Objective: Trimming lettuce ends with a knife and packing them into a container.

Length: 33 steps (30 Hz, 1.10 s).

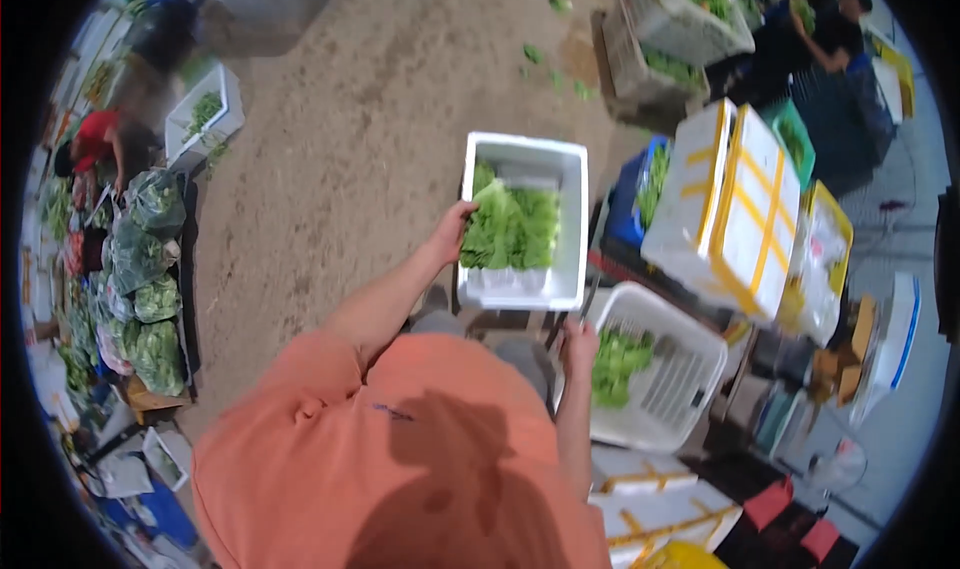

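Note:
A white foam box [575, 229] stands in front of me with green leafy lettuce [515, 227] inside. My left hand [453, 234] reaches over the box's left rim, its fingers closed on the lettuce at its left side; part of the grip is hidden by leaves. Just off the box's near right corner, my right hand [578, 347] is closed around a thin, dark tool that looks like a knife [591, 297], pointing away from me. Beside that hand sits a white plastic basket [690, 369] with loose lettuce leaves [620, 367] in its left part.
Taped foam boxes [745, 209] and a blue crate [640, 194] stand at the right, with stacked crates of greens [660, 59] beyond. Bagged vegetables [150, 279] line the left. Two people work farther off, one in red [95, 139]. Stray leaves [533, 54] lie on the floor.

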Each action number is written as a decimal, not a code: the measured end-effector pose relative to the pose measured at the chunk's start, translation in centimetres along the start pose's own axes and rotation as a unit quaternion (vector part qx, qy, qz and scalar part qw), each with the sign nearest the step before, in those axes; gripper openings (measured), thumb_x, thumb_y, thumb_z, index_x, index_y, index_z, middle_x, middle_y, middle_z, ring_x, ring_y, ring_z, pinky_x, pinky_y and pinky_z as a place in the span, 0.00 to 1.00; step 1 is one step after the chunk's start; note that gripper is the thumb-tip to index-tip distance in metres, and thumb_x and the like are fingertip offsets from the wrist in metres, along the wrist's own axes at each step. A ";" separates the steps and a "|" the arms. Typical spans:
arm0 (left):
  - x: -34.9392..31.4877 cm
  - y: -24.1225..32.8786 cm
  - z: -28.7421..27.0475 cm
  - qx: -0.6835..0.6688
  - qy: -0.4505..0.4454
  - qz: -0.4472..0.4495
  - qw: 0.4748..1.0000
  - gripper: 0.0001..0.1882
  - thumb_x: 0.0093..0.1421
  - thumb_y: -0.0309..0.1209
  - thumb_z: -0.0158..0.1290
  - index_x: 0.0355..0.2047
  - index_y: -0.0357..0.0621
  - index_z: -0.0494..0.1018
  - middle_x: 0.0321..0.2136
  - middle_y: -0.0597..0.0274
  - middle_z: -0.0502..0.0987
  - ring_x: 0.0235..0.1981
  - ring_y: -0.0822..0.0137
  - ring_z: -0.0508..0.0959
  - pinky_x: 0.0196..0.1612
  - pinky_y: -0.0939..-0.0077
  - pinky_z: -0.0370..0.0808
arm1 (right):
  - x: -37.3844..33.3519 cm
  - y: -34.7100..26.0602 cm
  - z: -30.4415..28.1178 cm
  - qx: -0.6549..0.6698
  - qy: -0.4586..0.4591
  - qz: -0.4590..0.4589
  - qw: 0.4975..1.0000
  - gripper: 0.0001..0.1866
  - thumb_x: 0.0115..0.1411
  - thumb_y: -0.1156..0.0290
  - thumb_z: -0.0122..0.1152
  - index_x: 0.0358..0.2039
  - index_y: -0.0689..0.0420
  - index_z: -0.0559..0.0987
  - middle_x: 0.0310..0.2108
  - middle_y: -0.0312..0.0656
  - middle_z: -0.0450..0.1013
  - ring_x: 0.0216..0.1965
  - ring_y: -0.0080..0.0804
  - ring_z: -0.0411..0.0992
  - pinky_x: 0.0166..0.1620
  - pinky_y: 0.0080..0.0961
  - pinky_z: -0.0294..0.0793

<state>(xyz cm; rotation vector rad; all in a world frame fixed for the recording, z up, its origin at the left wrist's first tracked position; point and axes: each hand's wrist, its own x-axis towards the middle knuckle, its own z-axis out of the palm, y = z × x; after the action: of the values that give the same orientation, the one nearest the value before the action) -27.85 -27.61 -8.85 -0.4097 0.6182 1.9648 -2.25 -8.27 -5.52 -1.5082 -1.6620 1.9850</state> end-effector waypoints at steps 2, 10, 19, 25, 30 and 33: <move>0.3 -1.8 1.3 0.014 -0.026 -0.027 0.999 0.25 0.56 0.43 0.42 0.47 0.35 0.67 0.41 0.49 0.75 0.41 0.55 0.76 0.49 0.59 0.71 | -0.3 -2.4 0.9 -0.002 -0.012 0.000 1.000 0.10 0.55 0.66 0.58 0.27 0.57 0.69 0.19 0.36 0.68 0.12 0.19 0.62 0.13 0.17 0.59; -0.7 -6.2 5.8 0.079 0.023 -0.078 0.993 0.28 0.56 0.46 0.39 0.48 0.35 0.68 0.42 0.48 0.75 0.42 0.52 0.76 0.51 0.59 0.70 | 3.3 -4.1 0.3 -0.063 -0.044 -0.126 0.989 0.09 0.50 0.69 0.58 0.29 0.61 0.75 0.17 0.34 0.68 0.17 0.18 0.64 0.20 0.17 0.62; -0.4 -8.7 6.4 0.022 0.018 -0.022 0.999 0.26 0.58 0.45 0.41 0.49 0.37 0.67 0.43 0.49 0.75 0.42 0.54 0.76 0.50 0.59 0.71 | 6.6 -7.2 -1.9 -0.019 -0.100 -0.105 0.989 0.08 0.50 0.71 0.57 0.30 0.60 0.75 0.17 0.34 0.69 0.15 0.16 0.62 0.16 0.15 0.57; 0.7 -7.1 6.5 0.029 0.061 0.002 0.998 0.26 0.57 0.46 0.42 0.47 0.38 0.69 0.41 0.50 0.75 0.42 0.54 0.76 0.49 0.57 0.71 | 9.2 -9.2 -0.9 -0.110 -0.124 -0.214 0.963 0.09 0.47 0.72 0.59 0.29 0.62 0.75 0.18 0.38 0.71 0.19 0.23 0.67 0.24 0.20 0.66; 2.4 -6.6 4.6 0.080 0.113 0.042 0.990 0.27 0.57 0.44 0.40 0.50 0.38 0.67 0.46 0.50 0.73 0.46 0.54 0.74 0.54 0.57 0.67 | 9.0 -8.6 3.8 -0.229 -0.097 -0.282 0.926 0.17 0.43 0.61 0.61 0.29 0.61 0.76 0.20 0.47 0.72 0.23 0.35 0.71 0.28 0.33 0.69; 2.4 -5.5 7.3 0.035 0.006 -0.042 0.999 0.25 0.54 0.42 0.45 0.48 0.38 0.68 0.42 0.49 0.75 0.41 0.53 0.76 0.50 0.55 0.70 | 9.3 -7.0 4.6 -0.188 -0.090 -0.271 0.940 0.14 0.45 0.64 0.61 0.22 0.63 0.72 0.17 0.49 0.68 0.19 0.34 0.65 0.26 0.32 0.66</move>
<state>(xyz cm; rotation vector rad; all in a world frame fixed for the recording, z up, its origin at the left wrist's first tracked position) -24.15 -19.57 -5.57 -0.3980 0.6642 1.8573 -13.38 -2.62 -5.88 -0.8156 -2.3211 1.5996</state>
